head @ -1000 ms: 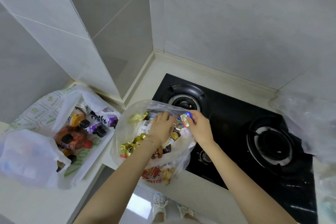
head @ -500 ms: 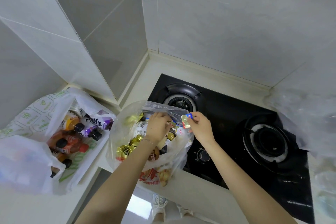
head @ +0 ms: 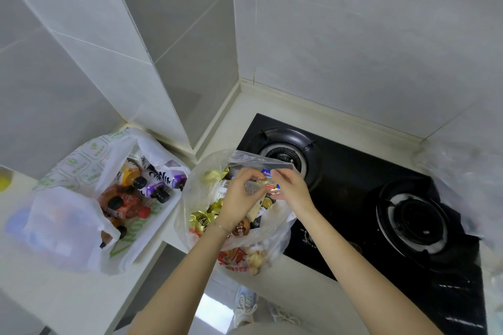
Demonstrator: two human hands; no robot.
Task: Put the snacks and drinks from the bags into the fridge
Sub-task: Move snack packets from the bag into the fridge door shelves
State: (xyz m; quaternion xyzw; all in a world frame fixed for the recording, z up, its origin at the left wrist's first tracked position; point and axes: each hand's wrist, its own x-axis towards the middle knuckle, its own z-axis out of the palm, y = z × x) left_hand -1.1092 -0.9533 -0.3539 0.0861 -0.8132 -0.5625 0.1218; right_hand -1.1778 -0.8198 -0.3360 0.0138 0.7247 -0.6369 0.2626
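The small snack packet (head: 268,185) hangs just above the mouth of the clear bag (head: 253,157), pinched between both hands. A second ago only the right hand (head: 292,190) held it while the left hand (head: 239,193) reached down among the snacks. Now the left has come up, and its curled thumb and forefinger nip one end while the right's fingertips grip the other. One snack is out and, I judge, ready to carry (the fridge is not in view). The clear bag holds gold-wrapped sweets (head: 202,219) and a red-printed pack (head: 236,258). Beside it on the counter (head: 54,294), the white bag (head: 81,160) holds bottled drinks (head: 128,204). The hob (head: 353,171) lies to the right.
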